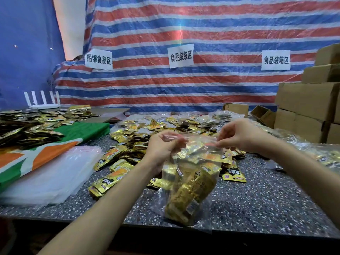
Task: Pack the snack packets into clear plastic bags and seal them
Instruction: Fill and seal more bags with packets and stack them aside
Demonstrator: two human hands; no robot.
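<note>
A clear plastic bag [191, 183] stuffed with gold snack packets hangs above the front of the speckled table [266, 203]. My left hand [161, 146] pinches the left end of the bag's top strip. My right hand [239, 135] pinches the right end of the same strip, so the bag's mouth is stretched between them. Many loose gold packets [117, 155] lie scattered on the table behind and to the left of the bag. A flat stack of empty clear bags [49, 177] lies at the left.
A green, orange and white cloth [46, 144] with more packets [27, 126] on it covers the left side. Cardboard boxes [309, 103] are stacked at the right. Filled clear bags [322, 151] lie at the right edge. A striped tarp with paper signs hangs behind.
</note>
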